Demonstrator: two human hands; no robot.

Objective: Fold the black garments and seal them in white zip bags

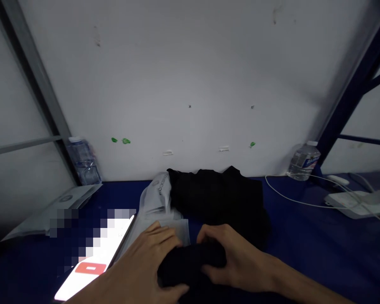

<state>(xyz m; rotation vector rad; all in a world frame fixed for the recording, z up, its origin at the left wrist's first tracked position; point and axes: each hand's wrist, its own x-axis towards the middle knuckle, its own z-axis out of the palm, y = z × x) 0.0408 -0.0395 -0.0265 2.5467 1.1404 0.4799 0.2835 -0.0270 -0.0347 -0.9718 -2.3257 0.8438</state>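
Beside black bundle (190, 264), lit phone (91, 261), behind it plastic bag (156, 196), black clothes (218, 198)

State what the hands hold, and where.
Both grip a rolled black garment: left hand on its left side, right hand curled over its top right.

A pale grey wall (190, 76) dotted with green scraps (126, 141) rises behind the far edge of a dark blue surface (310, 253). A grey metal post (34, 90) slants at left and a blue post (356, 86) at right. The light is dim.

blue table (307, 253), black garment (218, 197), phone (95, 258), water bottle (303, 161)
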